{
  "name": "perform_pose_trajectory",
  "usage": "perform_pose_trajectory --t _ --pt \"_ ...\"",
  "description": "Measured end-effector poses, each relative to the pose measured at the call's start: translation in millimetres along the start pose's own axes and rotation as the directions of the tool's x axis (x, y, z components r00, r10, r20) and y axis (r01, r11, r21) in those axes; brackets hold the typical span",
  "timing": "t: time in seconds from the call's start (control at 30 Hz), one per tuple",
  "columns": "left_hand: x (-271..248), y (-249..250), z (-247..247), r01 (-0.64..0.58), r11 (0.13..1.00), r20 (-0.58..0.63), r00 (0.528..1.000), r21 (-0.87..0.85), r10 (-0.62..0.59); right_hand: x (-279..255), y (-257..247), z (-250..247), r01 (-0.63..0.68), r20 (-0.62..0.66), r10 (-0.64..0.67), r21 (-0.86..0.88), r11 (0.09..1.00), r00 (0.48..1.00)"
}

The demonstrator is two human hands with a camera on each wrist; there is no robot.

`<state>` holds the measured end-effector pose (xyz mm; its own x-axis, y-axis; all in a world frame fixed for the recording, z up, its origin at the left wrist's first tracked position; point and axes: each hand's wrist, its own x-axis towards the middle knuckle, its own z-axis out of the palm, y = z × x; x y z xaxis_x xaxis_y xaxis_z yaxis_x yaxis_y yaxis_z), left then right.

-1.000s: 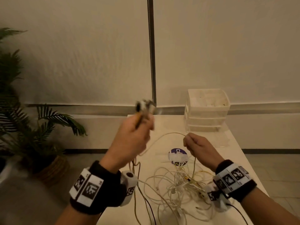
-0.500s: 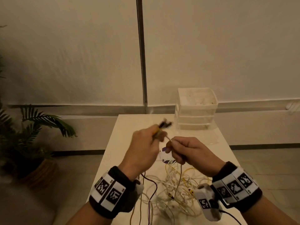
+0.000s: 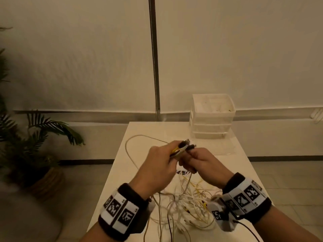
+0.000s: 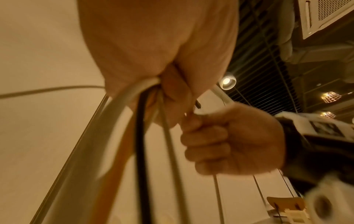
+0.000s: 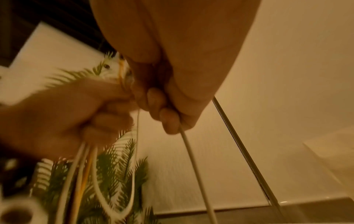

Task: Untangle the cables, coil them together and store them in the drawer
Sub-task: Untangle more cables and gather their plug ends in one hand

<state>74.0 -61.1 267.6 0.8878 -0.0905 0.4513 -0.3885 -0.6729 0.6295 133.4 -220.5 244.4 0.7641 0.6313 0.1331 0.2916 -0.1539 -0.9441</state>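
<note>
Nearest the camera, both wrists wear dark bands [image 3: 122,209] printed with black-and-white square code patterns; no words on them can be read. Below and between the wrists a tangled heap of cables [image 3: 188,206], mostly white with some yellow and a black one, lies on the pale worktop [image 3: 122,172].

Above the heap the two hands meet. The left hand [image 3: 155,169] is curled tight round a bundle of cable ends [image 3: 181,148], yellow, white and black, whose plugs stick out past its fingers on the far side; the strands hang from under the fist down to the heap. The right hand [image 3: 202,162], touching the left, is closed in a fist on a thin white cable [image 5: 193,159] that drops below its little finger. A blue-and-white round label [image 3: 181,172] shows just under the hands, its writing hidden.

A pale cable loop [image 3: 132,151] lies on the worktop left of the left hand. Beyond the right hand, at the far right corner, stands a white drawer unit [image 3: 212,119].
</note>
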Motion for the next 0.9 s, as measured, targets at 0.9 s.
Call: perform_pose_trajectory --t 0.9 --pt "-10 24 -17 -0.174 0.979 -0.296 0.935 0.103 0.197 -37 10 18 -0.095 -0.027 0.114 0.381 0.92 0.993"
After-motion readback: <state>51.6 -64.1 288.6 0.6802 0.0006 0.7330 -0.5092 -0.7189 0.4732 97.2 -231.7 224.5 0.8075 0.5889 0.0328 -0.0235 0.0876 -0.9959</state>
